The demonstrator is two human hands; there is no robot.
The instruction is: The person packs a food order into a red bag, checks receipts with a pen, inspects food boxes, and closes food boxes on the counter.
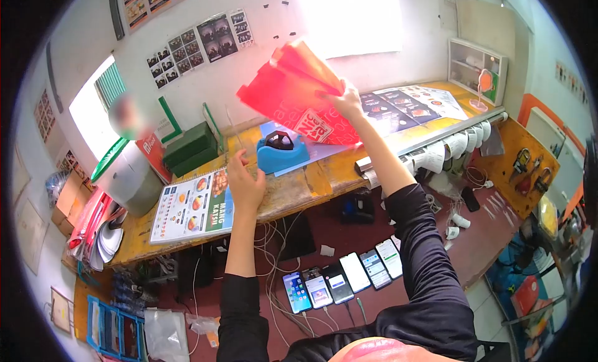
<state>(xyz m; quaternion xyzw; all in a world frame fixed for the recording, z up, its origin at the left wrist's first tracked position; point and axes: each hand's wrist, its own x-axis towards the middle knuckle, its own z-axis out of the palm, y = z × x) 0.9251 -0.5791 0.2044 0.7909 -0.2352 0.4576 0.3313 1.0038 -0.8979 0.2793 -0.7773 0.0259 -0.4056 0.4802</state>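
My right hand (346, 104) is raised over the counter and closed on the edge of a red bag (283, 91) with white lettering and a white square logo. The bag hangs tilted, with its lower corner near the counter. My left hand (246, 184) holds nothing and its fingers are apart. It is just left of a blue tape dispenser (283, 156) with a dark roll in it. Below that hand lies a spiral-bound menu (190, 206) with food pictures, partly behind my forearm.
Several lit phones (355, 272) with cables lie on the lower red-brown surface. Green boxes (190, 150) and a grey bin (134, 181) with a green rim stand at the left. Order slips (445, 147) hang from a rail at the right. Dark printed sheets (398, 107) lie behind it.
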